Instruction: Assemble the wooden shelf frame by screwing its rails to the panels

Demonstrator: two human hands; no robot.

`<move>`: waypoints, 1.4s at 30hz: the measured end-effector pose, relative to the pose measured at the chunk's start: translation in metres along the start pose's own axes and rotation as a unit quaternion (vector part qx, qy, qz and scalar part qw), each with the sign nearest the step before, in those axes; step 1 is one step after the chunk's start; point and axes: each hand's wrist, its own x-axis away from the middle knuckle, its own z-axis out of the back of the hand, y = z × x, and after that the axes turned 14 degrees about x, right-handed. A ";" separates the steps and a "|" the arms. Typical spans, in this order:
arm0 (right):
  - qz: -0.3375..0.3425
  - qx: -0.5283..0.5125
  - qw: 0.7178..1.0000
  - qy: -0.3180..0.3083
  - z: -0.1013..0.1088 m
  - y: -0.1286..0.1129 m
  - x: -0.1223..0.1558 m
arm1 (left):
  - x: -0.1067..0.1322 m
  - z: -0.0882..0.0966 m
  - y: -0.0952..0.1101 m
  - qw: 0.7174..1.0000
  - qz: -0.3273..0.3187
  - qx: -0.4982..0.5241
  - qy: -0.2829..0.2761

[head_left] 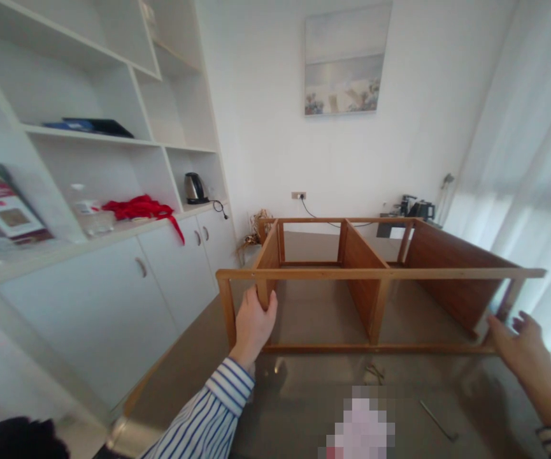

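A wooden shelf rack (323, 274) lies on its side on the dark, glossy table, its boards standing upright between the rails. My left hand (256, 322) is closed around the upright edge of the leftmost board, thumb on the inner side. At the other end, my right hand (526, 350) is beside the right end crosspiece, with thumb and fingers apart; whether it touches the wood is hard to see. In front of the rack lie a few small brass-coloured screws (374, 373) and an L-shaped hex key (435, 417).
A pixelated pinkish patch (362, 424) covers something at the table's near side. White cabinets (113, 280) run along the left, holding an electric kettle (195, 189), a red cloth (141, 208) and a plastic bottle (88, 213). White curtains (533, 159) hang on the right.
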 end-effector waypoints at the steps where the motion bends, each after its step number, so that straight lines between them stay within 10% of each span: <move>1: -0.029 0.044 0.999 0.001 0.004 -0.005 0.007 | 0.000 0.001 -0.001 1.000 0.001 0.002 -0.008; 14: 0.146 -0.121 0.941 -0.281 -0.001 -0.186 0.098 | 0.009 0.038 -0.016 0.949 0.033 0.178 -0.257; 19: 0.139 -0.091 0.957 -0.240 -0.023 -0.193 0.103 | 0.018 0.038 -0.031 0.906 0.076 0.281 -0.307; 28: 0.161 -0.054 0.979 -0.114 -0.035 -0.199 0.100 | 0.014 0.035 -0.026 0.953 0.008 0.126 -0.277; 35: 0.150 0.052 0.983 -0.094 -0.022 -0.203 0.099 | 0.019 0.016 -0.006 0.979 0.032 -0.067 -0.189; 42: 0.160 0.078 0.977 -0.115 -0.026 -0.201 0.097 | 0.023 0.010 -0.002 0.983 0.019 -0.055 -0.177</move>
